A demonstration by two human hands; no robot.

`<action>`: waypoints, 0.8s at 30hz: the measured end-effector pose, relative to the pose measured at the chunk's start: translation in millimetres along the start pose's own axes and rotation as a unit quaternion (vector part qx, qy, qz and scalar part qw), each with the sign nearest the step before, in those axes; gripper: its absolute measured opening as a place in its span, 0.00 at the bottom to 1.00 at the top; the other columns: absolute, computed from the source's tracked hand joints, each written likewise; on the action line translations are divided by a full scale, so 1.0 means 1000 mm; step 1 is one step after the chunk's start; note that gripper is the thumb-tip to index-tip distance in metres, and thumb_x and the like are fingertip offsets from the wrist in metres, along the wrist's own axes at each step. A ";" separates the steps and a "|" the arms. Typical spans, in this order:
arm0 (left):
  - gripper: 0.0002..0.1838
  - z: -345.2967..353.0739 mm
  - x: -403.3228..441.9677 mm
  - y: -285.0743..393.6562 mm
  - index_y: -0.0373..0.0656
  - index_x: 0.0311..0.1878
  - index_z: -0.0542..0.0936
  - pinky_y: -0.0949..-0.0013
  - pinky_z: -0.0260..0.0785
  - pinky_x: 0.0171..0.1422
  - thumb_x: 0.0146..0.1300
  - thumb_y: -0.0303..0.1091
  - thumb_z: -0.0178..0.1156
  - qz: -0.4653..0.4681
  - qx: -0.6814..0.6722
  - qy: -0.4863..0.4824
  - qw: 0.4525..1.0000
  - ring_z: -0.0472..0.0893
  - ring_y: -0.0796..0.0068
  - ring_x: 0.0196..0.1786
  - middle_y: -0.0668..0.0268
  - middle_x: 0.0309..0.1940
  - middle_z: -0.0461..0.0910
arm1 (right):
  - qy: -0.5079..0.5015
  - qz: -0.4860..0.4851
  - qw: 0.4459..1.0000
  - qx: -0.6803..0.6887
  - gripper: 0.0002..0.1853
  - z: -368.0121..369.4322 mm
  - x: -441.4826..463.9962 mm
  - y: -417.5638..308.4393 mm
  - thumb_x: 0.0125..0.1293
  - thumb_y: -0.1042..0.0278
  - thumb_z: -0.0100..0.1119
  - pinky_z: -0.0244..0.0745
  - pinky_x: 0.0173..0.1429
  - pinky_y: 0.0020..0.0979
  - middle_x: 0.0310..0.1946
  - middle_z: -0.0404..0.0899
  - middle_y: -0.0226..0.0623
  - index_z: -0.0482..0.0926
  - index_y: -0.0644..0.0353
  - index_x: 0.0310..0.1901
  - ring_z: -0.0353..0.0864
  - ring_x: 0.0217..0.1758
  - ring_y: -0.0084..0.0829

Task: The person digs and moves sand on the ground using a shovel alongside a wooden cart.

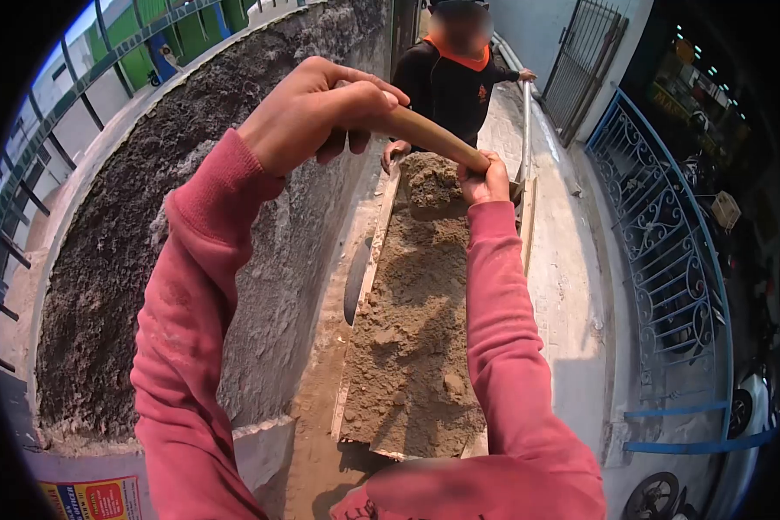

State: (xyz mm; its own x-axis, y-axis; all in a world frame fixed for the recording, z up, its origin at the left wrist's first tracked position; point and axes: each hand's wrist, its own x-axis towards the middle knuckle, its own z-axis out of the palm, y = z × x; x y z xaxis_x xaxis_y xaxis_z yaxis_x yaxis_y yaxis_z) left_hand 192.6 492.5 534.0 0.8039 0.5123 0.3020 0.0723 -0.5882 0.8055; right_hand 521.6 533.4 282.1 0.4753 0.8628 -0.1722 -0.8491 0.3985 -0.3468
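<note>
Seen from the wearer's head, two arms in dusty pink sleeves stretch forward over a long, narrow cart (346, 392) loaded with damp-looking brown sand (412, 347), which runs from the centre down to 6 o'clock. A wooden handle (433, 136) slants above the sand's far end, just past 12 o'clock. The left hand (299, 117), at 11 o'clock, has its grip closed round the handle's raised end; the right hand (487, 180), between 1 and 2 o'clock, has its grip closed round the lower part. Set apart like this, one high and one low, the hands probably gain leverage and steer the tool's angle; its working end cannot be made out clearly. The cart's raised sides seem meant to keep the loose load together. At 12 o'clock a co-worker (449, 100) in a dark top rests one hand (396, 153) by the cart's far left corner, perhaps to steady it. A rough wall (147, 260) stands at 9 o'clock, a blue gate (667, 251) at 3.
</note>
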 end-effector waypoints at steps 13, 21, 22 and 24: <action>0.31 0.226 -0.185 -0.374 0.44 0.66 0.72 0.59 0.67 0.64 0.58 0.32 0.66 -0.191 0.056 0.021 0.980 0.76 0.51 0.58 0.55 0.53 0.77 | 0.221 0.022 0.940 -0.258 0.15 -0.199 0.067 0.116 0.59 0.64 0.62 0.77 0.25 0.37 0.22 0.67 0.33 0.67 0.58 0.41 0.70 0.21 0.30; 0.24 0.244 -0.134 -0.368 0.43 0.42 0.86 0.51 0.75 0.52 0.52 0.55 0.68 -0.402 0.229 -0.073 0.883 0.84 0.46 0.42 0.48 0.35 0.84 | 0.313 -0.012 0.876 -0.366 0.12 -0.189 0.036 0.150 0.67 0.63 0.58 0.71 0.15 0.33 0.17 0.67 0.32 0.69 0.64 0.37 0.68 0.13 0.27; 0.22 0.251 -0.140 -0.368 0.44 0.42 0.85 0.51 0.75 0.51 0.53 0.51 0.67 -0.402 0.251 -0.057 0.879 0.84 0.47 0.43 0.49 0.35 0.84 | 0.329 -0.017 0.862 -0.385 0.12 -0.187 0.032 0.151 0.67 0.64 0.58 0.71 0.15 0.33 0.17 0.67 0.32 0.70 0.64 0.36 0.67 0.13 0.27; 0.20 0.254 -0.143 -0.364 0.44 0.43 0.85 0.51 0.75 0.51 0.53 0.48 0.66 -0.385 0.282 -0.038 0.878 0.84 0.48 0.44 0.50 0.35 0.85 | 0.304 -0.015 0.890 -0.338 0.11 -0.194 0.028 0.151 0.65 0.68 0.56 0.71 0.14 0.34 0.17 0.66 0.34 0.70 0.69 0.38 0.67 0.11 0.28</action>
State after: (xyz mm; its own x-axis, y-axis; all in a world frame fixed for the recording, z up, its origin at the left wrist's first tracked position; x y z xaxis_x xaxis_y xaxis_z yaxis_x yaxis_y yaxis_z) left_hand 201.6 474.3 67.9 0.4246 0.8634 -0.2724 0.8747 -0.3136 0.3696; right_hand 451.2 557.7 46.3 0.7064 0.4447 -0.5506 -0.5994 -0.0378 -0.7995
